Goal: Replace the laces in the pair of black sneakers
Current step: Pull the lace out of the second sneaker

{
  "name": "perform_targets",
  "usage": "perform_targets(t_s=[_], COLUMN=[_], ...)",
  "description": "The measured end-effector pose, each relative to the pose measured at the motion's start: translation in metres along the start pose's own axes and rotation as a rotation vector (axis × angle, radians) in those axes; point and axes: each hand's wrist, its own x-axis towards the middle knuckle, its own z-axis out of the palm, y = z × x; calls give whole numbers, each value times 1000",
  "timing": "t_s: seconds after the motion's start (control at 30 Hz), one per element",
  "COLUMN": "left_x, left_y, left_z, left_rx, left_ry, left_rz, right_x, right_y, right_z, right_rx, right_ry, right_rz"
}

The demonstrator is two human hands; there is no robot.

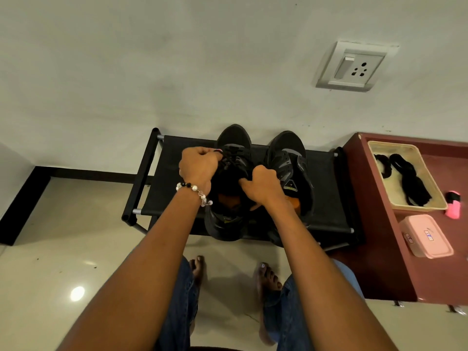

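Sneakers sit side by side on the black rack (326, 193); the left sneaker (234, 158) lies under both hands. Left hand (198, 165) fingers pinch its lace (219, 151) near the toe eyelets, apparently to pull it free, while right hand (260, 184) fingers clench the collar, steadying the shoe.

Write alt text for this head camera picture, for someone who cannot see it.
Seen from above, a person's left hand pinches a black lace at the left sneaker while the right hand grips that shoe's collar; its partner stands beside it on a low black rack. To the right, a tray holding black laces sits on a reddish cabinet.
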Motion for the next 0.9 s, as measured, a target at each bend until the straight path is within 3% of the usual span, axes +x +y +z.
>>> perform_targets(t_s=[0.1, 0.17, 0.27, 0.37, 0.57, 0.63, 0.77, 0.83, 0.9], left_x=[6, 4, 0, 3, 2, 4, 15, 20, 25], left_y=[-2, 3, 9, 4, 4, 3, 6, 4, 1], left_z=[1, -2, -4, -5, -1, -4, -19, -24, -26], left_rx=[572, 865, 1046, 1130, 1096, 868, 266, 326, 430], left_ry=[-15, -127, -259, -242, -107, -47, 141, 168, 79], left_rz=[364, 589, 727, 787, 792, 680, 263, 252, 403], right_x=[-3, -5, -5, -4, -6, -7, -7, -7, -6], right_y=[-2, -2, -2, -2, -3, -4, -7, -7, -7], right_z=[-2, -1, 1, 1, 2, 1, 3, 5, 6], right_rx=[-39, -17, -34, -40, -59, -71, -99, -124, -132], right_ry=[-17, -40, -62, -65, -64, -67, -74, -74, -76], right_rz=[2, 3, 11, 1, 9, 11, 1, -2, 2])
